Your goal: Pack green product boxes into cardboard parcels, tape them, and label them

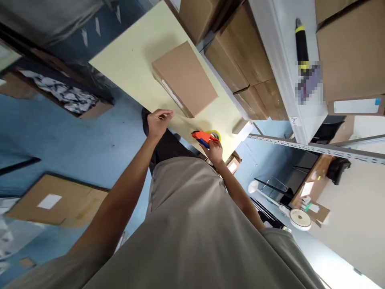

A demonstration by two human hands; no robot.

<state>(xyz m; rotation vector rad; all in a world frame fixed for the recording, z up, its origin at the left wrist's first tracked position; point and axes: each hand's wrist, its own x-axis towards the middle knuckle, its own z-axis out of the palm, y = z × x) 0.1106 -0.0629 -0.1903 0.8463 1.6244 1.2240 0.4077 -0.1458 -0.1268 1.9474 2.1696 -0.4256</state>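
A tape dispenser (202, 136) in orange and blue, with a yellow-edged roll, is in the grip of my right hand (215, 151), low over the near edge of the pale yellow board (132, 50). To the left, my left hand (158, 123) is at the same edge, its fingers drawn together in a pinch; whatever may be between them is too small to make out. Just beyond both hands a closed brown cardboard box (188, 78) lies on the board, a white strip along its near side. Neither hand touches the box.
Stacked cartons (240, 48) stand along the board's right side, beside a metal shelf (281, 60) bearing a black and yellow cutter (301, 44). A small brown block (240, 125) lies at the board's right corner. An open box (96, 110) is at the left.
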